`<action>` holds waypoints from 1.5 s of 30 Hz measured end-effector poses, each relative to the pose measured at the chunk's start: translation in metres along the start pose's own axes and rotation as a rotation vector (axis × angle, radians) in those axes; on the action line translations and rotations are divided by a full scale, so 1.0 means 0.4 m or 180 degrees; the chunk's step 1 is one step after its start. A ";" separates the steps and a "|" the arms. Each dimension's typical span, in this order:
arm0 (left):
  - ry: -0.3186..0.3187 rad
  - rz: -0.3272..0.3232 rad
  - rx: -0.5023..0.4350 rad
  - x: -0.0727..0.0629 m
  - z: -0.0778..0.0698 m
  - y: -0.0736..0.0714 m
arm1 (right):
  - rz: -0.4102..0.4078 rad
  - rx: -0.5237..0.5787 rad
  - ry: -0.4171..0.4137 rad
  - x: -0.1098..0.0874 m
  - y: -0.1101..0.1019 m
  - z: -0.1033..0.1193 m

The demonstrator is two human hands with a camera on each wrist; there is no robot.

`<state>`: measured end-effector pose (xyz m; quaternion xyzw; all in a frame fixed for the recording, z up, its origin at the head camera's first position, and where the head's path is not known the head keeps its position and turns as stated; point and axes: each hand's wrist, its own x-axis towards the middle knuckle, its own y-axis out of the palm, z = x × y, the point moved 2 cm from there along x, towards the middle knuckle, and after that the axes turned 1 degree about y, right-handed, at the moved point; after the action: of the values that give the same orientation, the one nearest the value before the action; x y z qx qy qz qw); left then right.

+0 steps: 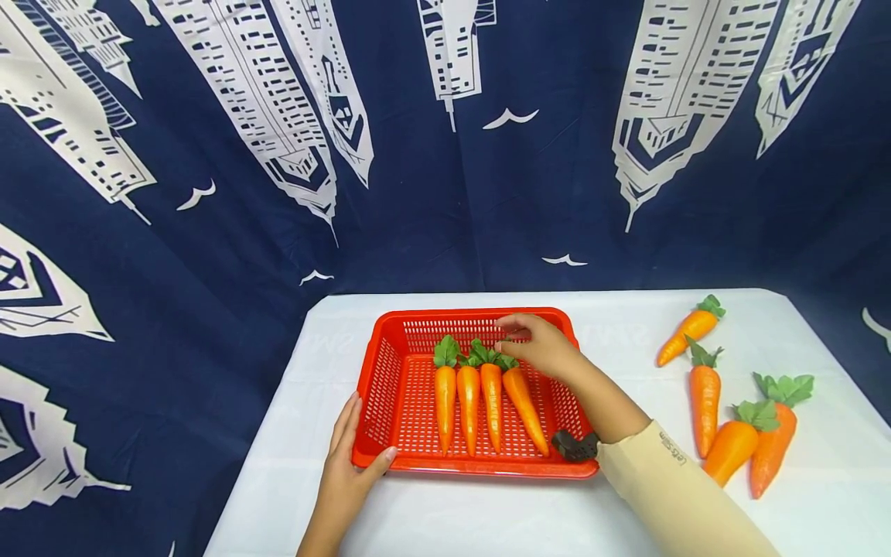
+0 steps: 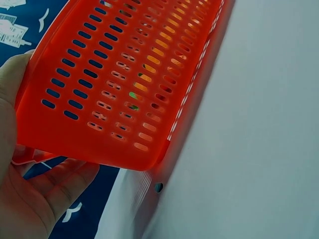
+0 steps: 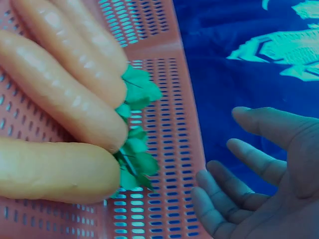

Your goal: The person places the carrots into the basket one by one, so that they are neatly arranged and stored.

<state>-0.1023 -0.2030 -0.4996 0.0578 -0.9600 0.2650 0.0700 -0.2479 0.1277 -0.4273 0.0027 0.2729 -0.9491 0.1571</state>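
Observation:
Several orange carrots (image 1: 491,406) with green leafy tops lie side by side in a red plastic basket (image 1: 418,464), tips toward the front; the rightmost one slants. The left hand (image 1: 350,472) holds the basket's front left corner, thumb at the front rim and fingers along the left side. In the left wrist view, the fingers and thumb span that corner of the perforated basket (image 2: 99,74). Over the leafy ends hovers the right hand (image 1: 539,346), fingers loosely bent and spread. The right wrist view shows nothing between this hand's fingers (image 3: 259,164), beside the leaves (image 3: 142,159).
On the white table (image 1: 487,518), right of the basket, lie several more carrots (image 1: 705,402), two of them overlapping. A dark strap-like piece (image 1: 575,446) shows at the right wrist, over the basket's front right corner. A navy cloth (image 1: 473,209) with white buildings hangs behind.

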 end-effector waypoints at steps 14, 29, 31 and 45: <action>0.0038 -0.0015 0.0000 0.000 -0.001 -0.002 | -0.0599 0.0386 -0.0113 -0.082 -0.106 0.003; 0.0027 0.0017 0.0015 0.001 -0.003 0.003 | -0.1104 0.0435 0.0288 -0.188 -0.200 -0.084; 0.0019 0.0021 0.0011 -0.001 -0.004 0.002 | -0.1171 0.0407 0.0381 -0.203 -0.207 -0.102; -0.0001 0.0007 0.0019 0.001 -0.002 0.002 | -0.1586 0.0538 0.1004 -0.275 -0.277 -0.241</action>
<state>-0.1025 -0.2019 -0.4992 0.0570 -0.9592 0.2680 0.0693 -0.1843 0.2992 -0.4420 0.0960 0.2063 -0.9656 -0.1257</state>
